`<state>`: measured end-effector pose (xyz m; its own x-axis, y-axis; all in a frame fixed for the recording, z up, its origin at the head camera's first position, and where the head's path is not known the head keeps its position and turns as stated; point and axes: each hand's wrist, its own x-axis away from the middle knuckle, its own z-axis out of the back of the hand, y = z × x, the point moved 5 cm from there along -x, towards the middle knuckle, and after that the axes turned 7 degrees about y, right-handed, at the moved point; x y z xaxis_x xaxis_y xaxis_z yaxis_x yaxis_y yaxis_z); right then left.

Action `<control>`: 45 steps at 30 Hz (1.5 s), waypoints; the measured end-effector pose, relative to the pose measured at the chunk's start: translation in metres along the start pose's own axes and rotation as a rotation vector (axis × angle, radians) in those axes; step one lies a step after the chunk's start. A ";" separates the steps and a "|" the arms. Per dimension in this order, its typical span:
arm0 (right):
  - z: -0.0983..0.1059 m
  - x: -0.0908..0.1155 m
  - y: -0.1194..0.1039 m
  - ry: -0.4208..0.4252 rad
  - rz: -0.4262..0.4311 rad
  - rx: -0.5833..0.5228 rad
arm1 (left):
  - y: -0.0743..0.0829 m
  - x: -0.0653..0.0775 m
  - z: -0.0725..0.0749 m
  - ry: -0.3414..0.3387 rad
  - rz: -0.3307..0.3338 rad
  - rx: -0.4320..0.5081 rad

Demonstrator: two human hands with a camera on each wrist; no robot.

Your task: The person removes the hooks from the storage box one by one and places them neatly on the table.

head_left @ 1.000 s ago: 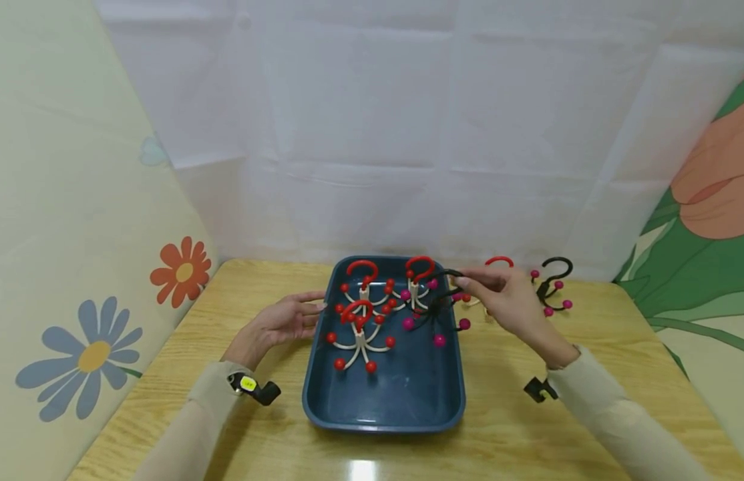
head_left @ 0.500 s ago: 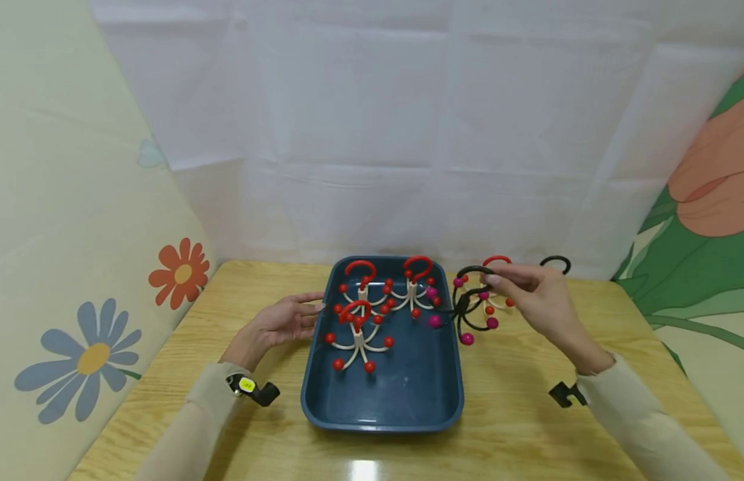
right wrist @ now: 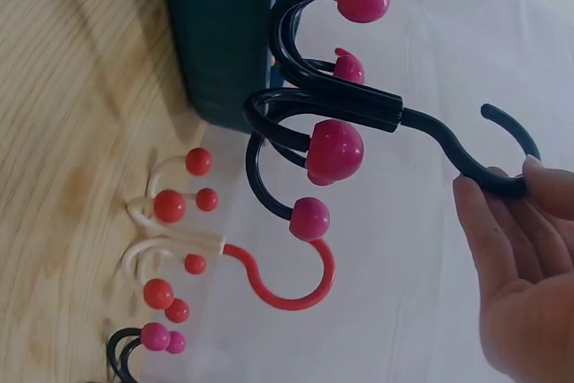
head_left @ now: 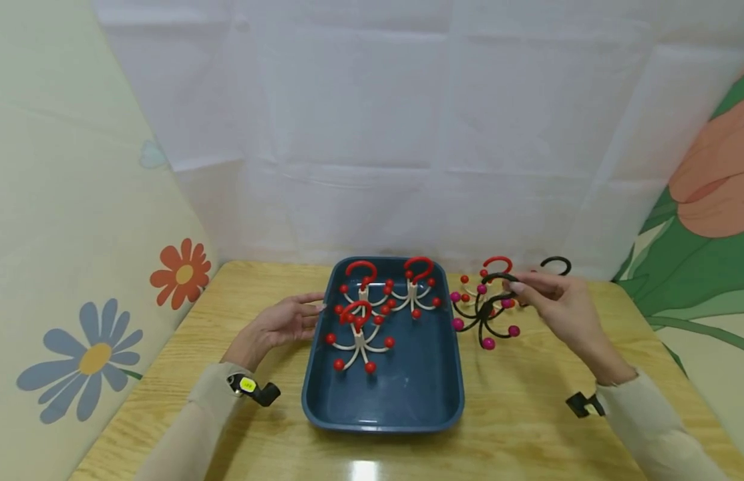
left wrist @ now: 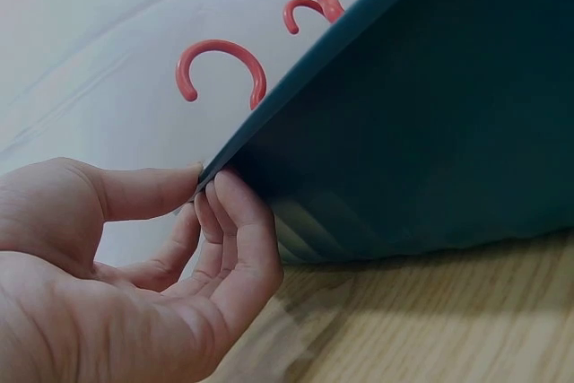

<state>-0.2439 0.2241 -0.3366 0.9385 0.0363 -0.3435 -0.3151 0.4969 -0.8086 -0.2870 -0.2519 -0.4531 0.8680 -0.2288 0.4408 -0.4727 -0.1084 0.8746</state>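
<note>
My right hand [head_left: 564,310] pinches the hook of a black multi-arm hanger hook [head_left: 485,311] with magenta ball tips. That hanger hangs upright just right of the dark blue tray [head_left: 402,407], above the table; the right wrist view shows thumb and fingers on its curved hook. My left hand [head_left: 290,319] grips the tray's left rim, thumb on top and fingers beneath in the left wrist view [left wrist: 215,177]. Inside the tray stand three white hanger hooks with red hooks and red ball tips, such as the front one [head_left: 360,339].
Behind the held hanger, another white hanger with a red hook [right wrist: 287,298] stands on the wooden table [head_left: 528,427]. Further right is a second black hanger [head_left: 555,260], mostly hidden by my right hand. A white sheet [head_left: 348,133] hangs behind the table.
My right hand has carried the black hanger rightward, from over the tray's right side to beside it above the table. My left hand stays at the rim.
</note>
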 end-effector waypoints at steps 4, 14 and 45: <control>0.005 0.001 0.008 0.014 -0.013 0.036 | 0.001 -0.002 0.001 0.016 0.008 0.004; 0.009 0.003 0.023 0.050 -0.003 0.138 | -0.001 -0.002 0.001 0.013 0.013 0.020; -0.009 -0.001 0.062 0.021 -0.143 0.149 | -0.001 0.000 -0.001 0.007 0.013 0.033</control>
<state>-0.2654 0.2468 -0.3910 0.9684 -0.0616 -0.2416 -0.1530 0.6187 -0.7706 -0.2863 -0.2509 -0.4539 0.8625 -0.2239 0.4538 -0.4888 -0.1370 0.8616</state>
